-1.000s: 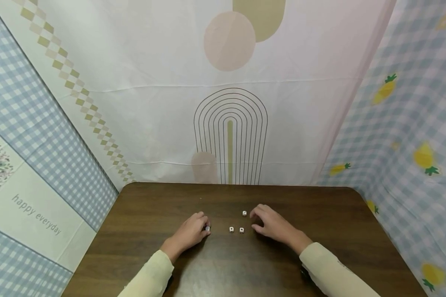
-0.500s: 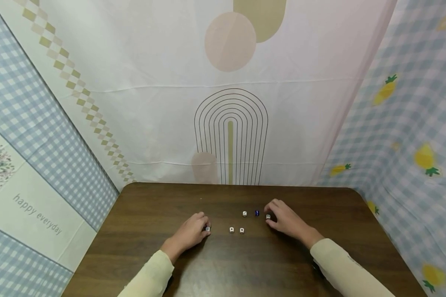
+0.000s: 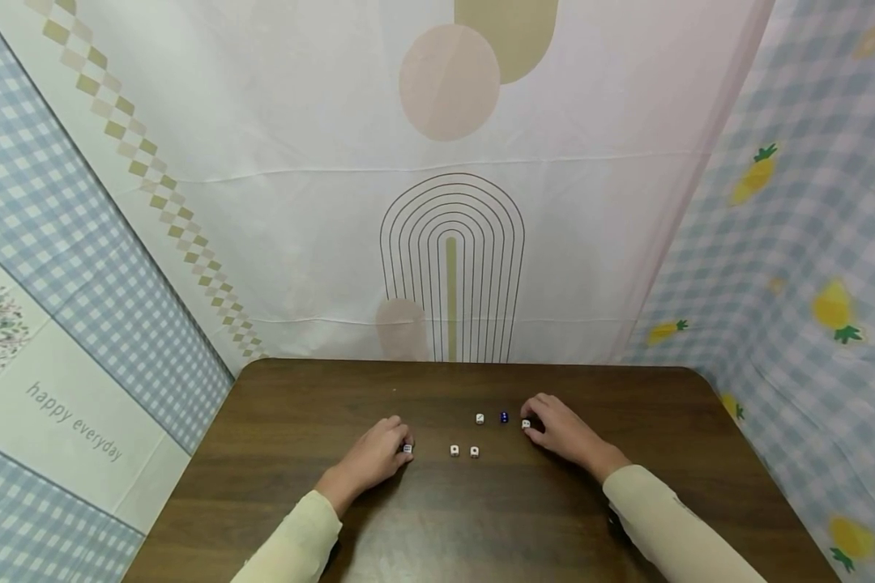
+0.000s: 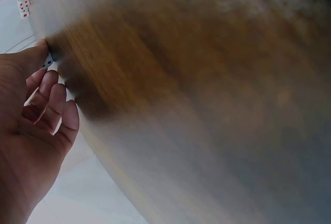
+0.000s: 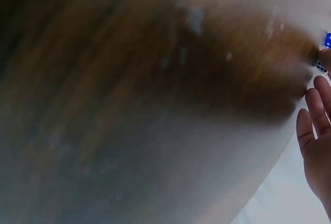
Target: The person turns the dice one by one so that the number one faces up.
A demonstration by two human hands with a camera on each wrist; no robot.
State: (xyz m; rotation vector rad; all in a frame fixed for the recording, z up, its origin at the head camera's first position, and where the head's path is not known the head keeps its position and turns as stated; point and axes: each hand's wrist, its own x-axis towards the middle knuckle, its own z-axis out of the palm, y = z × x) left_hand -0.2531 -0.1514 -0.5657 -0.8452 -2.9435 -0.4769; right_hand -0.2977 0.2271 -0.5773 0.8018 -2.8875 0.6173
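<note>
The right hand pinched a white die after shifting outward; the blue die inboard of that grip stood uncovered. The left hand pinched another die.

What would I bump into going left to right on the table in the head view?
Left hand, its pinched white die, leftmost loose white die, blue die, another pinched white die, right hand. Two other white dice nearly line up: skipped.

Brown table (wood-grained) beneath patterned cloth hangings
</note>
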